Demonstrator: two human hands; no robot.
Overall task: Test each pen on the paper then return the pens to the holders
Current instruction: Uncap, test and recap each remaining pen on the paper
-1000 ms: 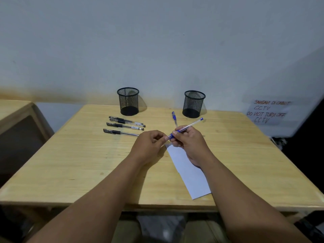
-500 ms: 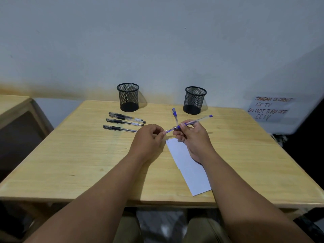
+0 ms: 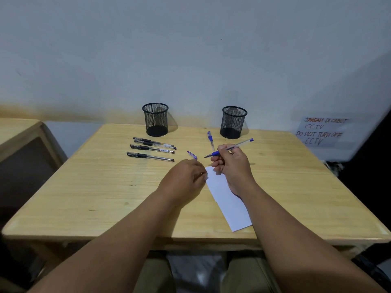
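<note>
Pens are the matter on this wooden table, and one of them, a blue pen with a clear barrel, is grasped in the right hand, its bare tip pointing left and its blue end cap raised to the far right. Its cap, blue and clear, sticks out from the fingers of the left hand, which pinches it just left of the pen's tip, the two apart. Below both hands lies a white strip of paper, running from between them toward the near right edge of the table; the right wrist rests over its upper part. A second blue pen lies on the wood just beyond the right hand, capped end pointing far. To the left, well apart from the hands, four black pens lie side by side, nearly parallel, caps on their left ends. At the far edge stand two black mesh holders, upright: the left holder behind the black pens, the right holder behind the blue ones. On the wall at the far right hangs a handwritten notice about the CCTV.
</note>
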